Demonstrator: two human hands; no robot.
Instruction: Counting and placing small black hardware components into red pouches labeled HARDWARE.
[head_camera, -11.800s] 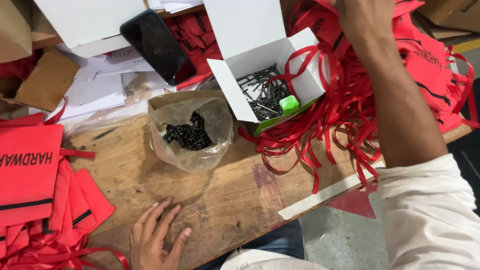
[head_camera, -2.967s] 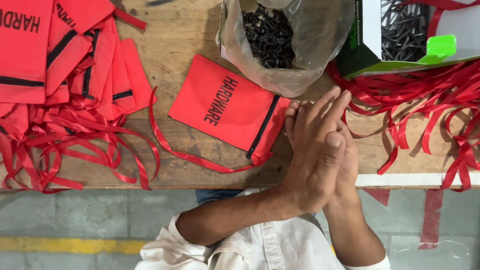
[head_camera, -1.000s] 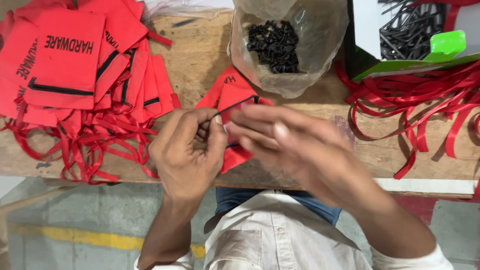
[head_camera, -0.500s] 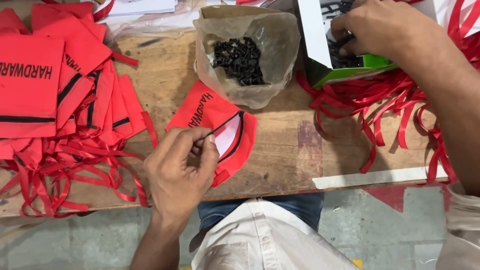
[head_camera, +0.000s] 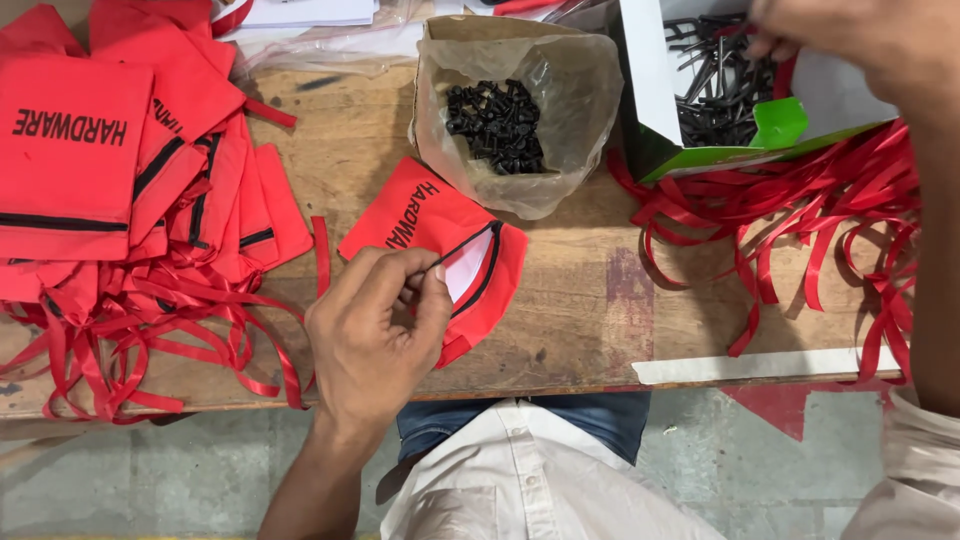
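The left hand (head_camera: 375, 330) sits at the near edge of the wooden table (head_camera: 590, 330), fingers curled, thumb and forefinger pinched on the rim of a red pouch (head_camera: 440, 245) and holding its mouth open so the pale lining shows. The pouch lies flat near the middle of the table's near edge, its black-trimmed opening turned toward the right.

The right hand (head_camera: 850, 35) is up at the far right corner, reaching into a white and green cardboard box (head_camera: 700, 155) of long black screws (head_camera: 715, 85). Its fingers are bunched over the screws, but the frame cuts the hand off, so I cannot tell whether it has any in its grasp.

Just beyond the pouch, touching its far corner, stands a crumpled plastic bag (head_camera: 570, 130) holding small black fasteners (head_camera: 497, 125). A stack of red pouches (head_camera: 100, 170) covers the left end of the table, their ribbons spilling over the near edge. Loose red ribbons (head_camera: 800, 220) tangle along the right end, below the box. A strip of white tape (head_camera: 760, 365) runs along the near edge at the right.
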